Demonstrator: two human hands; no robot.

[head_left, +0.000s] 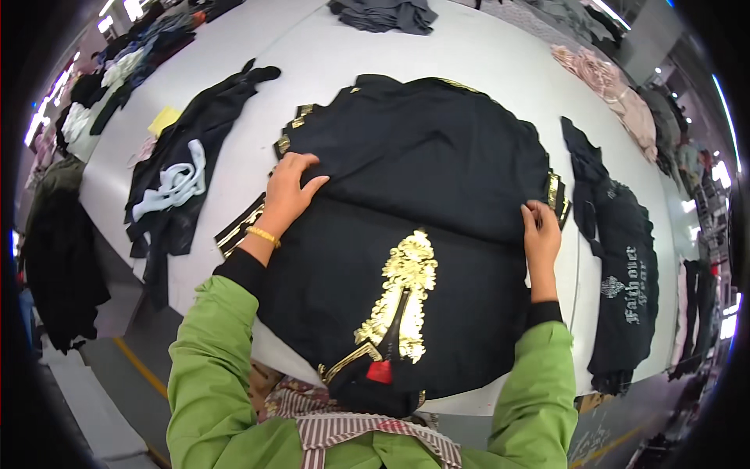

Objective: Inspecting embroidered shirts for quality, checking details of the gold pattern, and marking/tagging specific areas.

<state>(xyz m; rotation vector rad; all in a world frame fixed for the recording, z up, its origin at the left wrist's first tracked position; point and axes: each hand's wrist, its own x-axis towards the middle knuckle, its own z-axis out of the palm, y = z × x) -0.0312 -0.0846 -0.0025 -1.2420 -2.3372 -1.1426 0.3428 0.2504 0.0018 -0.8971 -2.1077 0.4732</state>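
Observation:
A black garment (469, 258) with shiny gold ornament (406, 289) down its front placket lies spread before me on a stack of similar black pieces. A crease runs across its middle, and a small red tag (380, 371) shows near the neckline at the bottom. My left hand (293, 191) rests on the garment's left side, its thumb stretched away from the fingers. At the right edge, my right hand (541, 234) has its fingers pinched on the black cloth. Gold-trimmed edges (555, 191) of the pieces stick out on both sides.
Everything lies on a white table (500, 62). To the left are dark clothes (176, 187) with a pale blue strip bundle (176, 184) and a yellow paper (164, 121). Black printed garments (625, 289) lie right, grey cloth (383, 14) at the far edge, pink cloth (613, 90) far right.

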